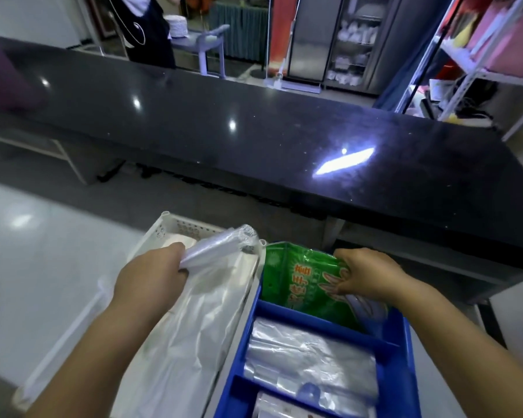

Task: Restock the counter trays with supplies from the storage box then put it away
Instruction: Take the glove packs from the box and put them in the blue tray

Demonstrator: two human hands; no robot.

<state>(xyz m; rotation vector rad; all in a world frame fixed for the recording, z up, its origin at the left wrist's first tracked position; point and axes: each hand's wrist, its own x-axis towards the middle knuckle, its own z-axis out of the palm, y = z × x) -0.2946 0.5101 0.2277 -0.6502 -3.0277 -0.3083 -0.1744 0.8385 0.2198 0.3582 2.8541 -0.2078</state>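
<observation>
A blue divided tray (pixel 396 372) sits at the bottom right. Its far compartment holds a green printed packet (pixel 299 279), and my right hand (pixel 366 276) is shut on that packet's right edge. The middle compartment holds clear plastic bags (pixel 308 354). To the left stands a white perforated basket (pixel 175 227) with a large translucent plastic bag (pixel 200 321) lying in it. My left hand (pixel 151 276) grips a bunched clear plastic bundle (pixel 221 245) over the basket's far end.
A long black glossy counter (pixel 254 131) runs across the scene beyond the trays. Behind it a person in a dark apron (pixel 151 28) stands near a pale stool (pixel 209 43). Metal shelving (pixel 480 64) is at the right. Pale floor lies to the left.
</observation>
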